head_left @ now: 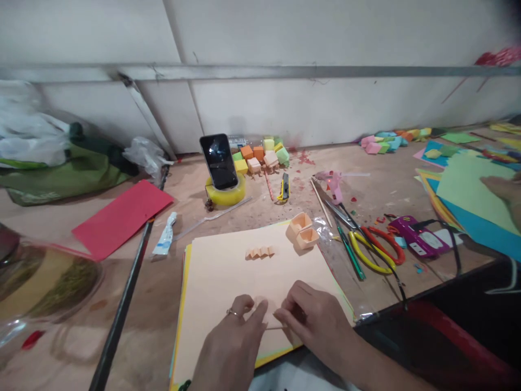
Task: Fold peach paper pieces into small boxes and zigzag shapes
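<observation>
A stack of peach paper (pixel 220 293), with yellow sheets showing at its edges, lies in front of me. Low on it, both hands work at a narrow peach paper strip (pixel 275 328) that is hard to tell from the sheet below. My left hand (pixel 234 345), with a ring, is closed, thumb and fingers pressing the strip's left part. My right hand (pixel 317 317) pinches its right end. Farther up the stack lies a zigzag-folded peach paper strip (pixel 260 252). Two small open peach paper boxes (pixel 307 237) sit at its upper right corner.
Right of the stack are a green pen (pixel 350 252), scissors (pixel 372 252), a pink glue gun (pixel 334 187) and a purple power strip (pixel 423 236). A phone (pixel 220 161) leans in a tape roll (pixel 228 194) near coloured paper cubes (pixel 260 157). Another person's hand (pixel 504 193) rests at far right.
</observation>
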The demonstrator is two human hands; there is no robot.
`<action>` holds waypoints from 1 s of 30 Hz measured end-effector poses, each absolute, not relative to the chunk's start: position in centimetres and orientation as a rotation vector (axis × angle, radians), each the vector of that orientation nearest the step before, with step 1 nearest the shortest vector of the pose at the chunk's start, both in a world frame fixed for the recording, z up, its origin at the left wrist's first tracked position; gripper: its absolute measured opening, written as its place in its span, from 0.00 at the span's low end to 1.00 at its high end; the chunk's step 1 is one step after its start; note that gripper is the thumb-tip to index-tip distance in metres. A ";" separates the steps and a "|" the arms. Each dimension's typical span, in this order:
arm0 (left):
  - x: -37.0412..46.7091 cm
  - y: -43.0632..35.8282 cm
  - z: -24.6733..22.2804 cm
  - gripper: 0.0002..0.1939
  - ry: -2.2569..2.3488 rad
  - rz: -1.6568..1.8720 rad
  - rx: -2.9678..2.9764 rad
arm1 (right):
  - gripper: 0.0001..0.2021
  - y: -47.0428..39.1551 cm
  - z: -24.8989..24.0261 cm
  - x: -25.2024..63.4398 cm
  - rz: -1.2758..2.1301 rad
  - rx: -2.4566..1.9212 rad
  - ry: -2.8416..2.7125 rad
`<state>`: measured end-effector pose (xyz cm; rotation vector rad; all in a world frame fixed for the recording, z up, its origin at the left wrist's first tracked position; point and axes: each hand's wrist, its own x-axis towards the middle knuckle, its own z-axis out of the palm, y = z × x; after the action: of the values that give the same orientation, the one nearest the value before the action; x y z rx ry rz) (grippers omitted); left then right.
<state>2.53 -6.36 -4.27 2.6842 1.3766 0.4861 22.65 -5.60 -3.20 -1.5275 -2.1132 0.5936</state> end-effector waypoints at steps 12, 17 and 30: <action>2.7 -6.6 -4.1 0.16 1.359 0.488 2.747 | 0.09 -5.5 -3.2 23.0 0.698 -1.526 -2.084; 2.8 -6.7 -4.0 0.16 1.371 0.493 2.786 | 0.09 -5.8 -3.0 23.4 0.759 -1.445 -2.129; 3.1 -7.0 -4.3 0.16 1.344 0.578 3.030 | 0.10 -6.0 -2.7 23.3 0.596 -1.336 -2.277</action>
<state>3.06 -7.02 -4.34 3.0303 1.3439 0.5778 23.33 -6.04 -2.73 -1.3359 -2.2770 0.5961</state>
